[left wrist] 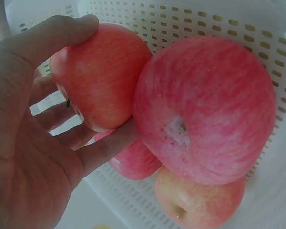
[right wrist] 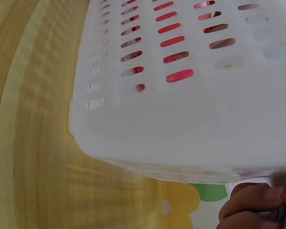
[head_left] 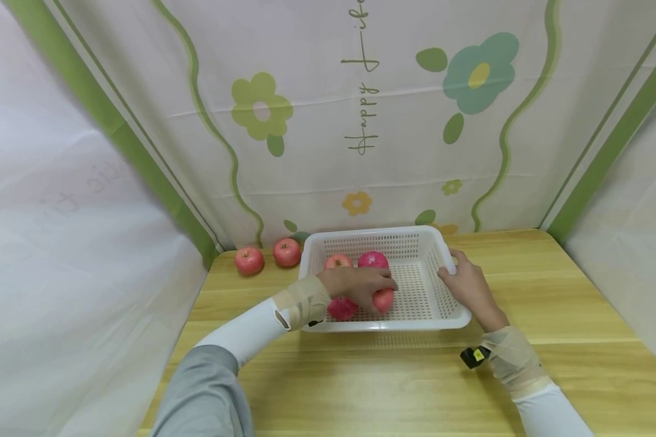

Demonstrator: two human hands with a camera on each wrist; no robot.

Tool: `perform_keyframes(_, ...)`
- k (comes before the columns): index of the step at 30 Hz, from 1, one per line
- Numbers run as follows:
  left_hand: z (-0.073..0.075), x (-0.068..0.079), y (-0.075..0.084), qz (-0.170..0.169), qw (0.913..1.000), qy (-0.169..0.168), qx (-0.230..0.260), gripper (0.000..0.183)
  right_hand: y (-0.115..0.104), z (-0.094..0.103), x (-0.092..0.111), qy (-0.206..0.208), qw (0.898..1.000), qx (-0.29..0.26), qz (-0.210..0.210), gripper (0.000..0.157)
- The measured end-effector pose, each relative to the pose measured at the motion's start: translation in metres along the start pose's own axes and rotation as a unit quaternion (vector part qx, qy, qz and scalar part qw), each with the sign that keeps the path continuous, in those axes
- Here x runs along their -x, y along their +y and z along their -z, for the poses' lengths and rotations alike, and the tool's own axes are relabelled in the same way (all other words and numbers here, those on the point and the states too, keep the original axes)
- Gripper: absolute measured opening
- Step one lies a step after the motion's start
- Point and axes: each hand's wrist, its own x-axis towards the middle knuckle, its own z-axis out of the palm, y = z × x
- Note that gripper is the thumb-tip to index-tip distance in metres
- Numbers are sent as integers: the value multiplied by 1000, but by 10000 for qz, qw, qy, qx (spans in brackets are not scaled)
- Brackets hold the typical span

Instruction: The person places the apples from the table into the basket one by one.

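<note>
A white perforated plastic basket (head_left: 418, 285) holds several red and pink apples. Inside its middle, my left hand (head_left: 361, 286) grips a small red apple (head_left: 383, 300). In the left wrist view, the thumb lies over this apple (left wrist: 105, 76) and the fingers reach beneath it. A larger pink apple (left wrist: 205, 109) sits right beside it, with a paler apple (left wrist: 200, 198) and another pink one (left wrist: 136, 160) further back. At the basket's right end, my right hand (head_left: 470, 286) holds the rim. The right wrist view shows that hand's curled fingers (right wrist: 252, 207) at the basket edge.
Two more apples, a left one (head_left: 249, 261) and one nearer the basket (head_left: 287, 252), rest on the wooden table (head_left: 361, 388) left of the basket. A flower-printed cloth (head_left: 317, 170) hangs behind, close to the basket's back rim, and pale sheets flank the table.
</note>
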Motion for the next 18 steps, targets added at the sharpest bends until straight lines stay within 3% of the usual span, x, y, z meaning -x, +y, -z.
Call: perform_keyframes(18, -8, -8, 1, -137, 9999, -79, -50, 67, 2, 0, -1, 41, 9999, 74, 62, 70)
